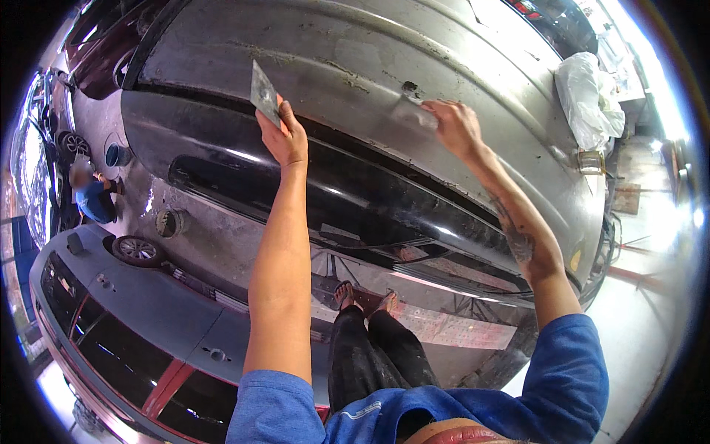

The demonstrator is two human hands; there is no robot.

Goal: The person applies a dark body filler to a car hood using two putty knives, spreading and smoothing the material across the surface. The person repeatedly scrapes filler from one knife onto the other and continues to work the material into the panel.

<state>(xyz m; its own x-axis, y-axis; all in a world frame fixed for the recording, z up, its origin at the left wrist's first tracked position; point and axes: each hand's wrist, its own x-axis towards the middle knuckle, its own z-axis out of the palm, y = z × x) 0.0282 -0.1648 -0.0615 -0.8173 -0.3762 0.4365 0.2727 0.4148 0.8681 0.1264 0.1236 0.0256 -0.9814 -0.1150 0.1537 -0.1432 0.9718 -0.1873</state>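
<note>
My left hand (285,137) is closed around a flat grey putty spreader (263,92), holding it up above the near edge of a vehicle roof. The bare-metal grey roof (310,37) has long raised ribs and dark smears and chips. Farther right, my right hand (456,126) grips a second flat spreader (414,113), its blade low over or against the roof; I cannot tell if it touches. Just beyond that blade is a dark patch (411,87) on the metal. Along the roof's near side runs a dark channel above the black side of the vehicle.
A white plastic bag (588,100) and an open tin (590,161) sit at the roof's right end. My feet stand on a raised plank (458,327). Behind left are a grey car (181,314), a bucket (168,223) and a crouching person in blue (95,200).
</note>
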